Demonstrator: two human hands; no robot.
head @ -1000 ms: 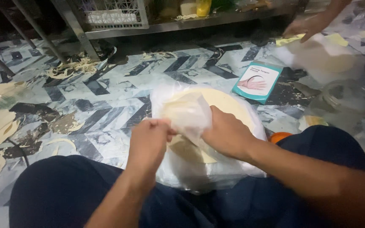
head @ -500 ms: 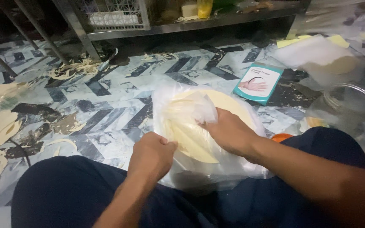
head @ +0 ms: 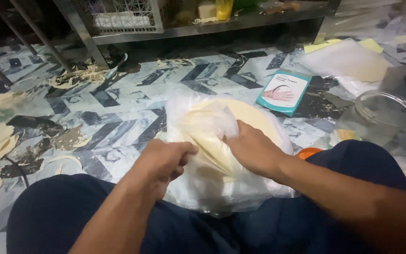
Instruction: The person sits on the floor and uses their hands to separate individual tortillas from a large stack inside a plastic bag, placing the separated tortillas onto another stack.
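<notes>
1. Flatbreads (head: 254,117), round and pale yellow, lay stacked inside a clear plastic bag (head: 212,188) that rested against the person's knees, between the thighs and the patterned floor (head: 118,108).
2. Left hand (head: 163,162) was curled into a loose fist at the bag's near left edge, its fingers pinching the plastic film there.
3. Right hand (head: 252,150) lay palm down on the stack with the fingers spread a little and bent, pressing on the top sheet through or under the film; whether it gripped the sheet could not be told.
4. Dark blue trousers (head: 62,211) covered both legs, which framed the bag on either side.
5. Beyond the bag, a small teal box (head: 283,92) with a picture of a hand lay flat on the floor.
6. To the right of it stood a clear glass jar (head: 381,117), open at the top, and an orange lid (head: 308,152) showed just beside the right knee.
7. Dough scraps (head: 78,75) were scattered on the floor to the left, near the legs of a metal shelf (head: 203,29).
8. More plastic-wrapped sheets (head: 348,61) lay at the far right.
</notes>
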